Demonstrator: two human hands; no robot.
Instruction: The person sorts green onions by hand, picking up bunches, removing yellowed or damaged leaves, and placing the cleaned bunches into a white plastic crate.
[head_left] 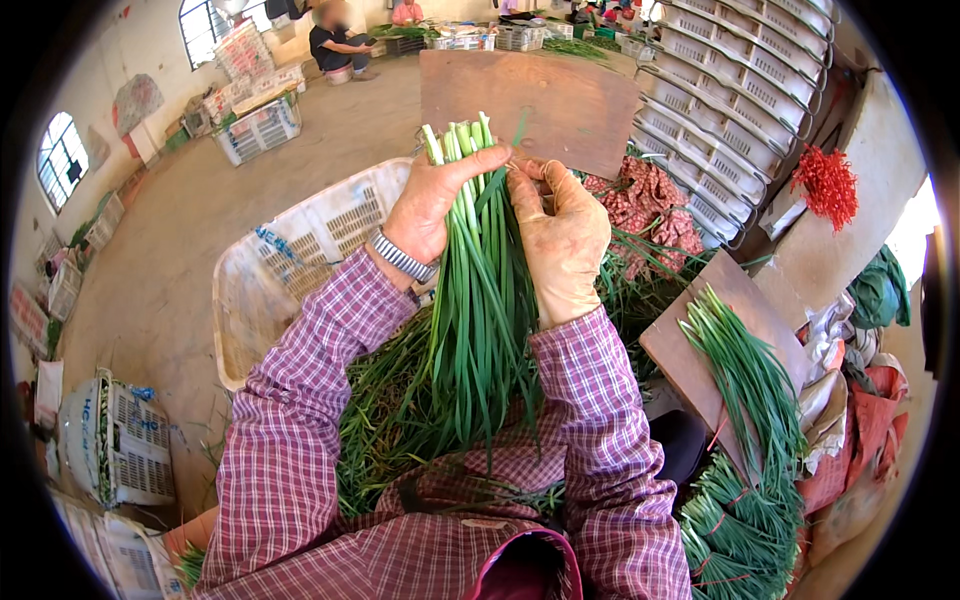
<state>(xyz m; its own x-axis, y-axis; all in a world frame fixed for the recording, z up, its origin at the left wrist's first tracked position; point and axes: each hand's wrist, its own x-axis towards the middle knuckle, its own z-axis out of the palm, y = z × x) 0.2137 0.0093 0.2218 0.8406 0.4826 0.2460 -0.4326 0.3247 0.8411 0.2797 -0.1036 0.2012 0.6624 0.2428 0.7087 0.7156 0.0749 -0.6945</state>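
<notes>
In front of my chest, my left hand (432,200) is wrapped round a bunch of green chives (470,290). Their pale cut ends point up and the long leaves hang down over my lap. My right hand (560,215) pinches at the bunch's right side, fingertips close to the left thumb. A thin green leaf (521,125) sticks up from those fingertips. Loose chives and trimmings (390,410) lie heaped below both hands. At the right, more chives (735,360) rest on a tilted wooden board (690,320), above tied bundles (740,540).
A white plastic crate (290,270) stands left of the bunch, and a brown board (530,105) lies ahead. Stacked white crates (710,120) rise at the right, near red ties (832,185) and red sacks (860,430). A person (340,45) sits far off.
</notes>
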